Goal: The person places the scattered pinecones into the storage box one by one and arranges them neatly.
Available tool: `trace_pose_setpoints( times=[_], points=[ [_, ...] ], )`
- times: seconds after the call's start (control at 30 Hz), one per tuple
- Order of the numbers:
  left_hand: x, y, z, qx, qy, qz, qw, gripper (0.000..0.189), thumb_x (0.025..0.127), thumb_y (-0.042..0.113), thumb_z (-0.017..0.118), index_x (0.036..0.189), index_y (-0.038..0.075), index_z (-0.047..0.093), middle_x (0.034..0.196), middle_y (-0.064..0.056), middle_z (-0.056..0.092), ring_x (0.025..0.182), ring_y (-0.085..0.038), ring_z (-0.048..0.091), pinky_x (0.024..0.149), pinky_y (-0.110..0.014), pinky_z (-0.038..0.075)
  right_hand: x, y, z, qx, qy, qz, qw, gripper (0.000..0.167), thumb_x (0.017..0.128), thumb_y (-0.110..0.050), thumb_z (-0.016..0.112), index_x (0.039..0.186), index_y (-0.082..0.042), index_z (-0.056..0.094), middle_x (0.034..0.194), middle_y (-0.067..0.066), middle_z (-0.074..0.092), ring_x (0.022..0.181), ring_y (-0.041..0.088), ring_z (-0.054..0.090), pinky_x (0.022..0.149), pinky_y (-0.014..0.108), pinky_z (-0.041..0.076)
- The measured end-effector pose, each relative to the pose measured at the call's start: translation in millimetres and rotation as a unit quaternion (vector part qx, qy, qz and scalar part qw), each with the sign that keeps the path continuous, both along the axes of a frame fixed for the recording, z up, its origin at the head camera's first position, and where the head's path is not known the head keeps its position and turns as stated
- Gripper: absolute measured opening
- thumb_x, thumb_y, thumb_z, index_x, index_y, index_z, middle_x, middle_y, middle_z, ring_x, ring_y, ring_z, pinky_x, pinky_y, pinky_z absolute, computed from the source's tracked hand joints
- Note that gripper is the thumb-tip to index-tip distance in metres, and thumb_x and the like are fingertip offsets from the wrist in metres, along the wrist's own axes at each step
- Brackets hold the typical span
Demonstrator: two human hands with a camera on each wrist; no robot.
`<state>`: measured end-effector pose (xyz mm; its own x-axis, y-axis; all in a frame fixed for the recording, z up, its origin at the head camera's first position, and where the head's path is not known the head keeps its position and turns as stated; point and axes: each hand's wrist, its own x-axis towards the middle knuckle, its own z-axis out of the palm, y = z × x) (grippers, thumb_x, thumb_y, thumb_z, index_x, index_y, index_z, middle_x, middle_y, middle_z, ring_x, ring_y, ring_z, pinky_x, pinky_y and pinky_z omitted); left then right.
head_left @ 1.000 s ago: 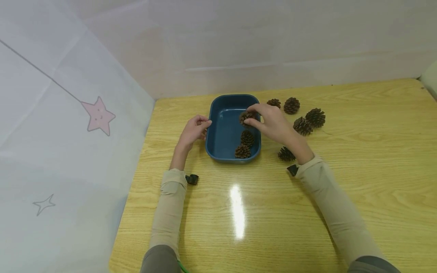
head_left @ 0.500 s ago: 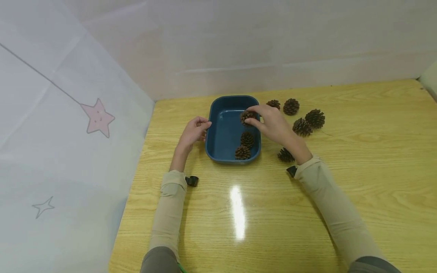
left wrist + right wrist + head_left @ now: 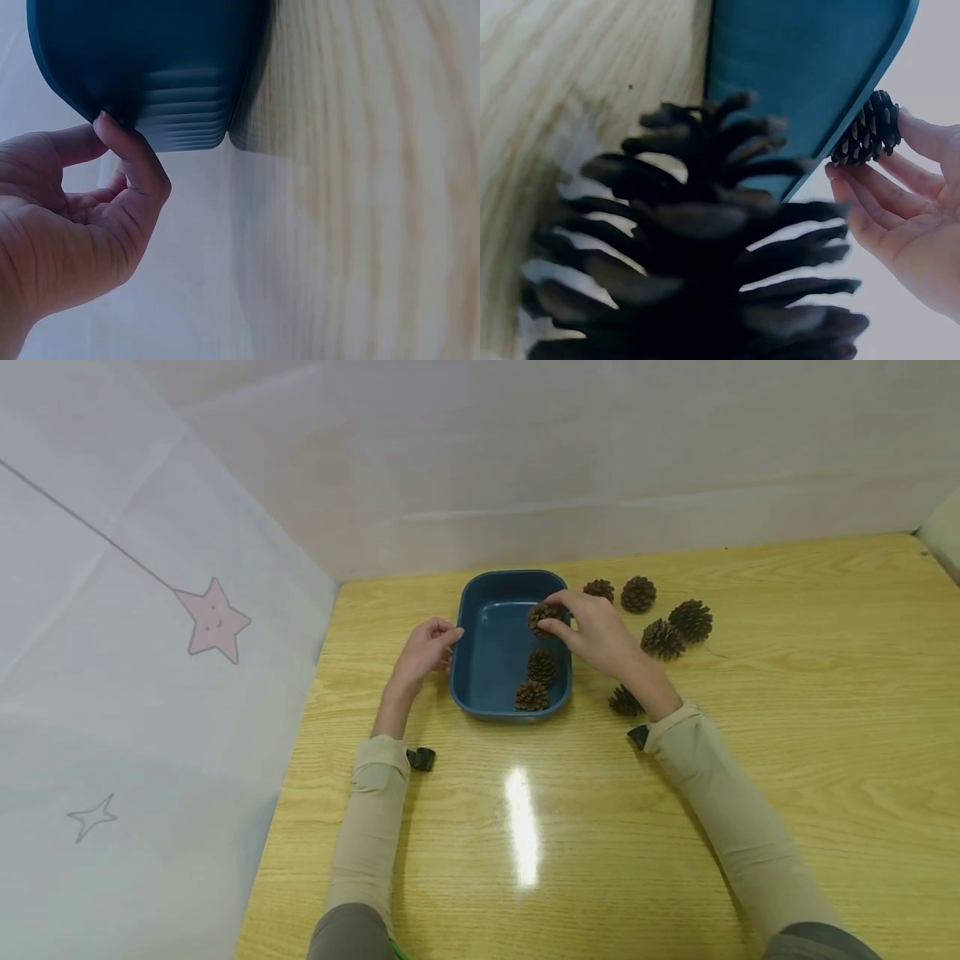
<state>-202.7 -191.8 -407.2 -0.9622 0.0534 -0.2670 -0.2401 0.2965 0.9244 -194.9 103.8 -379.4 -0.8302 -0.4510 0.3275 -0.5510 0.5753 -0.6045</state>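
Note:
My right hand (image 3: 597, 631) pinches a brown pine cone (image 3: 538, 619) between thumb and fingers, over the right side of a dark blue rectangular basin (image 3: 455, 681). In the right wrist view that pine cone (image 3: 868, 129) shows at the basin's rim, in the right hand (image 3: 915, 195). My left hand (image 3: 424, 652) is at the basin's left rim; in the left wrist view the left hand (image 3: 97, 195) has thumb and finger pinching the rim. Inside the basin, along its right wall, lie an upper pine cone (image 3: 542, 667) and a lower pine cone (image 3: 531, 696).
Right of the basin, several pine cones lie on the wooden table (image 3: 570, 827), among them a back one (image 3: 638, 595), a far-right one (image 3: 691, 621) and one under my right wrist (image 3: 625, 700). A pale wall (image 3: 480, 460) stands behind the table.
Almost nothing differs: both hands, the basin and the held pine cone keep their places. The whole view has shifted very slightly.

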Motion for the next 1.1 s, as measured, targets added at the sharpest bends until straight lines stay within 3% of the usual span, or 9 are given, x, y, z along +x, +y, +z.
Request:
trace_pose_setpoints(
  times=[0.23, 0.5, 0.97, 1.1],
  points=[
    [0.3, -0.7, -1.6, -0.005, 0.003, -0.003, 1.0, 0.027, 0.106, 0.027, 0.062, 0.114, 0.002, 0.062, 0.089, -0.005, 0.057, 0.068, -0.015, 0.055, 0.063, -0.032, 0.052, -0.6, -1.2, -2.6, -0.001, -0.005, -0.011, 0.9999, 0.036, 0.103, -0.02, 0.068, 0.129, 0.005, 0.062, 0.121, 0.024, 0.067, 0.084, 0.032, 0.064, 0.077, 0.048, 0.051],
    [0.4, -0.3, -1.4, -0.007, 0.0, -0.006, 1.0, 0.03, 0.106, 0.028, 0.062, 0.117, 0.001, 0.061, 0.092, -0.007, 0.057, 0.071, -0.017, 0.055, 0.066, -0.033, 0.052, -0.6, -1.0, -5.3, -0.009, -0.001, -0.026, 0.9996, 0.038, 0.102, -0.021, 0.07, 0.126, 0.007, 0.063, 0.119, 0.026, 0.068, 0.098, 0.037, 0.068, 0.085, 0.05, 0.055],
    [-2.3, -1.5, -0.8, 0.002, -0.021, -0.01, 0.9997, 0.034, 0.108, 0.027, 0.058, 0.126, -0.001, 0.059, 0.096, -0.008, 0.055, 0.074, -0.021, 0.053, 0.072, -0.042, 0.051, -2.3, -2.4, -8.0, 0.027, -0.011, -0.027, 0.9992, 0.04, 0.097, -0.024, 0.076, 0.123, 0.005, 0.064, 0.114, 0.024, 0.07, 0.068, 0.027, 0.059, 0.068, 0.044, 0.05],
    [-1.6, -1.8, -0.1, -0.001, -0.016, -0.012, 0.9998, 0.032, 0.107, 0.027, 0.06, 0.121, -0.002, 0.059, 0.092, -0.007, 0.055, 0.071, -0.019, 0.053, 0.069, -0.037, 0.052, -2.2, -3.5, -9.7, 0.024, -0.011, -0.019, 0.9995, 0.04, 0.094, -0.023, 0.079, 0.119, 0.005, 0.064, 0.111, 0.024, 0.069, 0.064, 0.026, 0.055, 0.066, 0.042, 0.047]
  ],
)
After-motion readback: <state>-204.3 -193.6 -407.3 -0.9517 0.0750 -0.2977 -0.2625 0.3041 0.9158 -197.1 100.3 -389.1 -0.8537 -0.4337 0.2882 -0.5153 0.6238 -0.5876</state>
